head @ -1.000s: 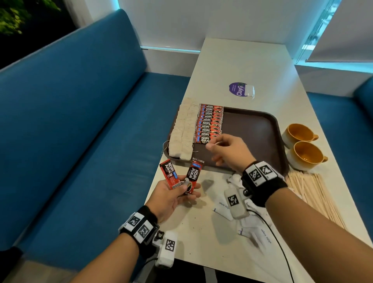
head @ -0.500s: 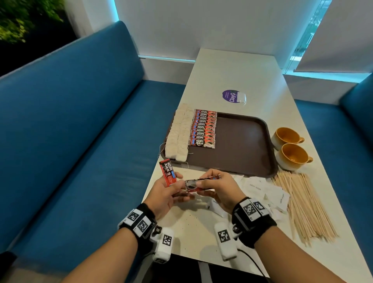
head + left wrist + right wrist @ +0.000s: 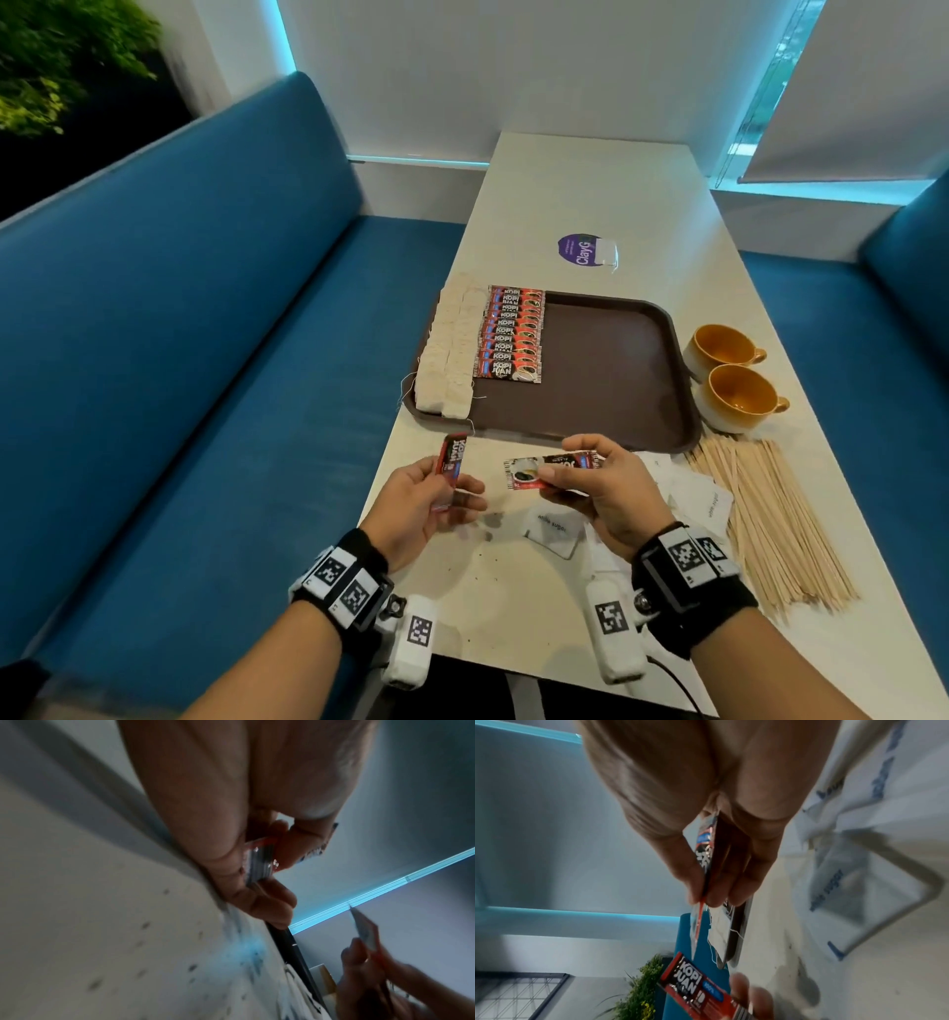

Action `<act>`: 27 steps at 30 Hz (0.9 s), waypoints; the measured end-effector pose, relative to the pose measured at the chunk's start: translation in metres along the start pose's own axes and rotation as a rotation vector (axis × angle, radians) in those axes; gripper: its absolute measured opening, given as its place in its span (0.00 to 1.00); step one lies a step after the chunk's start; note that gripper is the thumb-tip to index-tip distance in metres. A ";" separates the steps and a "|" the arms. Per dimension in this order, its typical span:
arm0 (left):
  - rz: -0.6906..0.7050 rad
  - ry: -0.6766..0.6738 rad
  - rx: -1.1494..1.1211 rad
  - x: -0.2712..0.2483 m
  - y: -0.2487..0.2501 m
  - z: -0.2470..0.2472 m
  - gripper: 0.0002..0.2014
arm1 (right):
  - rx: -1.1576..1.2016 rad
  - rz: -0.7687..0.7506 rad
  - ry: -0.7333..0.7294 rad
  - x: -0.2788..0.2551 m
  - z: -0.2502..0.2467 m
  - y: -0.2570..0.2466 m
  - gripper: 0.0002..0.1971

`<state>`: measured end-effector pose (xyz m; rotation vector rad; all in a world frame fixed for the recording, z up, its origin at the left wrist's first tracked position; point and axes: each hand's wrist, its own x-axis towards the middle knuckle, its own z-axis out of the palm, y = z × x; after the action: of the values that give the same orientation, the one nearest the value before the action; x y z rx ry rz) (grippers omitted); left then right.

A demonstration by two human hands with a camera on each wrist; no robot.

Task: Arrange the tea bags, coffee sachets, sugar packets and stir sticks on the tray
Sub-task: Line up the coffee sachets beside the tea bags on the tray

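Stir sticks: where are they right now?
In the head view, the stir sticks lie in a loose pile on the table, off the tray, just near of the two cups.

We see two bare forearms with no sleeves. Each wrist wears a wide black band [image 3: 694, 586] carrying white squares printed with black-and-white coded markers. Below each band hangs a small white rounded camera unit [image 3: 413, 642] bearing one more coded marker. A thin black cable [image 3: 678, 683] trails from the unit on our right wrist.
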<state>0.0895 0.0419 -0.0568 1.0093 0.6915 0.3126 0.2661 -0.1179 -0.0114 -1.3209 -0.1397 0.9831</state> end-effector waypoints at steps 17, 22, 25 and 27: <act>0.202 0.050 0.515 0.040 0.043 0.017 0.14 | 0.001 0.056 0.014 -0.001 -0.024 -0.005 0.11; 0.167 0.072 0.479 0.038 0.037 0.017 0.20 | 0.060 -0.008 0.023 0.006 -0.025 0.001 0.12; 0.095 0.110 0.403 0.030 0.029 0.012 0.17 | 0.036 -0.033 0.033 0.012 -0.027 0.001 0.15; 0.059 0.138 0.393 0.024 0.022 0.006 0.10 | -0.014 -0.045 0.044 0.016 -0.028 0.000 0.13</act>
<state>0.1133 0.0619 -0.0450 1.3934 0.8696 0.3056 0.2923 -0.1280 -0.0271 -1.3455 -0.1422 0.9159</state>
